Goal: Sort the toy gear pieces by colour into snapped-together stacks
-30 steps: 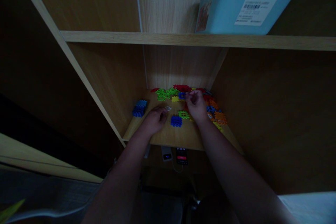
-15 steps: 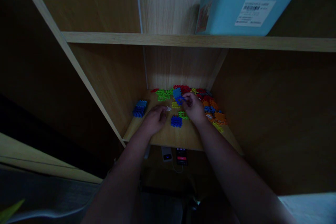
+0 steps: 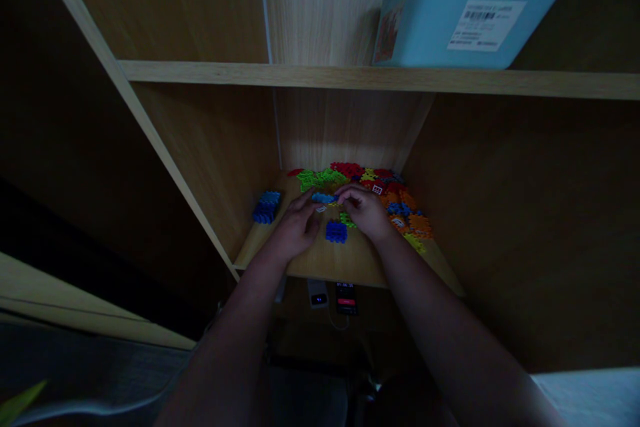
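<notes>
Head view: the left hand and right hand each grasp 1 end of a blue tile above the shelf. A blue stack lies between them.

A wooden shelving unit is being shown in dim light, its pale back panel being lit more brightly than its sides. An upper shelf board is being weighed on by a light blue storage box bearing a white label. The lower shelf board is being shaded, and beneath it what may be two small devices with glowing displays are being swallowed by darkness
</notes>
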`<state>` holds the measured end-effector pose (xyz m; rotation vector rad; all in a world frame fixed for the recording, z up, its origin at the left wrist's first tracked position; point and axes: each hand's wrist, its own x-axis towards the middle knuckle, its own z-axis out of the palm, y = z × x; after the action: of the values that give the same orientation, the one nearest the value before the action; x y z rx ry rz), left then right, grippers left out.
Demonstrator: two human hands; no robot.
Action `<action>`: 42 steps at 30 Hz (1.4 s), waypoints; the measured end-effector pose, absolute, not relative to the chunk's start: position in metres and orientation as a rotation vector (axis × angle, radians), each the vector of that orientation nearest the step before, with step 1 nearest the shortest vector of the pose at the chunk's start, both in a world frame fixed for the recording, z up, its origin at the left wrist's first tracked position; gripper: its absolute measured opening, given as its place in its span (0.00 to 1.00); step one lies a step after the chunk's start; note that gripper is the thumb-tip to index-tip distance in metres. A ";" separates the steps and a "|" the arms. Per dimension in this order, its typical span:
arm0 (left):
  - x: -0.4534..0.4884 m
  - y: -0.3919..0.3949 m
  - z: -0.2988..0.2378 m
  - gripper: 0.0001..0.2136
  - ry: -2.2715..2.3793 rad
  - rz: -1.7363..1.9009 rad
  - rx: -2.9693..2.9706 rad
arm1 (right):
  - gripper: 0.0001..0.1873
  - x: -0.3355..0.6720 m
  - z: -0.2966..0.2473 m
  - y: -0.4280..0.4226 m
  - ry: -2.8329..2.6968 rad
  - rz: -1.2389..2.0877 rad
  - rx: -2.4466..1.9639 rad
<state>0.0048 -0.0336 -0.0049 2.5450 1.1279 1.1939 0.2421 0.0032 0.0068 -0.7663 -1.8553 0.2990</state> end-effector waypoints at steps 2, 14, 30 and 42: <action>0.006 -0.034 -0.004 0.21 1.096 1.200 2.564 | 0.13 0.242 0.006 0.003 -1.881 0.291 -0.750; 0.002 -0.028 -0.009 0.19 1.297 1.311 2.471 | 0.12 0.259 0.005 0.012 -1.607 0.037 -1.070; 0.006 -0.034 0.002 0.14 1.303 1.390 2.383 | 0.22 0.238 0.004 -0.004 -1.741 0.663 -0.920; 0.005 -0.034 0.008 0.14 1.187 1.378 2.274 | 0.27 0.226 0.016 -0.024 -1.873 0.471 -0.782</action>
<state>0.0053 -0.0340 0.0077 2.2741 1.1873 1.3777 0.2262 -0.0240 0.0160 -0.7825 -1.8733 0.4708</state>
